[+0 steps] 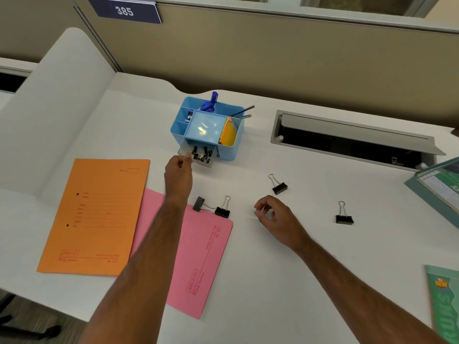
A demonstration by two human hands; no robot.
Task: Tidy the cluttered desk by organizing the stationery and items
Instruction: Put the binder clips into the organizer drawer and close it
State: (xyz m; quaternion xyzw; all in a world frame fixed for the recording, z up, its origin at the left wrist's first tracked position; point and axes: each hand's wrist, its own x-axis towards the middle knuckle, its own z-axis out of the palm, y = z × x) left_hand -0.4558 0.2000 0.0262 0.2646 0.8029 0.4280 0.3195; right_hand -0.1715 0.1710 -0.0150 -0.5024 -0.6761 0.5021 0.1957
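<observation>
Reaching with our left hand (pixel 178 167), we pinch the drawer (pixel 198 155) of clips, fingertips hidden; our right hand (pixel 270 212) hovers loosely curled, empty, above the desk (pixel 273 281).

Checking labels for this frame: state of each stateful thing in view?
organizer drawer: pulled open, binder clips inside
left hand: gripping the drawer front
right hand: loosely curled, holding nothing
desk cable hatch: lid open
orange folder: closed, flat
pink folder: closed, flat

Four loose binder clips (pixel 280 186) (more in drawer), two folders (pixel 95 214).
</observation>
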